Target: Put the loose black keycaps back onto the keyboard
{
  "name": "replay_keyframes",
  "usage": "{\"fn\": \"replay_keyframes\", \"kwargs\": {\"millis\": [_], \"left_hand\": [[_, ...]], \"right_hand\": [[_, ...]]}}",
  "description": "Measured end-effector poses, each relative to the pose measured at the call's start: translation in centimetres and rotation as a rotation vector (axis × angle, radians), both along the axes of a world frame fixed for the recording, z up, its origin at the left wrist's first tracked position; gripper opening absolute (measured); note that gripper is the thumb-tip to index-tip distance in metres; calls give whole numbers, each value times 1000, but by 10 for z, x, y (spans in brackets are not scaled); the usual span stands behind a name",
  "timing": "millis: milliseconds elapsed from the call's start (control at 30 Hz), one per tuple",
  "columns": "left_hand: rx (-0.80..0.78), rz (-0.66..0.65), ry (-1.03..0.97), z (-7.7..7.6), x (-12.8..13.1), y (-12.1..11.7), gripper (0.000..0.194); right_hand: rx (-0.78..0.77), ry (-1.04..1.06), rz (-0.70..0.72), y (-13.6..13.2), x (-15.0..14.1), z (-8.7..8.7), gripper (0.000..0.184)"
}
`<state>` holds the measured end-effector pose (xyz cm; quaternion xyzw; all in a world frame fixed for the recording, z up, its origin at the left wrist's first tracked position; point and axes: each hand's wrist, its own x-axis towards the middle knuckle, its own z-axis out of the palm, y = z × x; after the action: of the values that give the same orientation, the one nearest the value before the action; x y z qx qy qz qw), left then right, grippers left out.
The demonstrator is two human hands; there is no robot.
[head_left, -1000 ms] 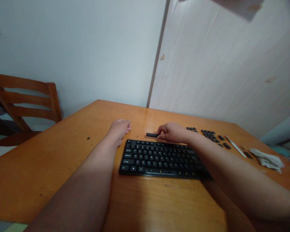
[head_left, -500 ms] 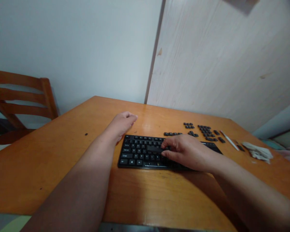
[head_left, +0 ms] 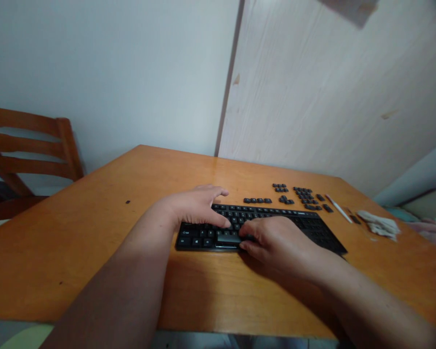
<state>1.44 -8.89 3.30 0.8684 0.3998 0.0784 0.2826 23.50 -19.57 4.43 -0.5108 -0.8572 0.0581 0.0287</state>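
Table (head_left: 105, 218), across lower half of frame: wood, smooth, soft sheen. Keyboard (head_left: 307, 225), centre: plastic, mostly matt; its space bar (head_left: 228, 238) shines glossy. Loose keys (head_left: 304, 196), right of centre: plastic. Rag (head_left: 380, 225), right side: matt cloth. Chair (head_left: 29, 126), far left: smooth wood. Wall (head_left: 112, 72), upper left: smooth, matt. Panel (head_left: 294, 97), upper right: wood-like grain; material uncertain.

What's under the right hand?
Part of the keyboard; the spacebar runs up to the fingertips. The bar's right end and any keys beneath the right hand are covered.
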Motion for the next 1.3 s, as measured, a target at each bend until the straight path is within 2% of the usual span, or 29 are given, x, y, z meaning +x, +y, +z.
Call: {"fn": "replay_keyframes", "kwargs": {"millis": [167, 867, 1300], "left_hand": [[84, -54, 126, -6, 5, 2, 110], [107, -100, 216, -9, 13, -3, 117], [97, -72, 230, -7, 12, -5, 118]], "right_hand": [[-6, -21, 8, -2, -1, -2, 11], [34, -34, 18, -4, -4, -10, 14], [-60, -2, -53, -2, 18, 0, 13]]}}
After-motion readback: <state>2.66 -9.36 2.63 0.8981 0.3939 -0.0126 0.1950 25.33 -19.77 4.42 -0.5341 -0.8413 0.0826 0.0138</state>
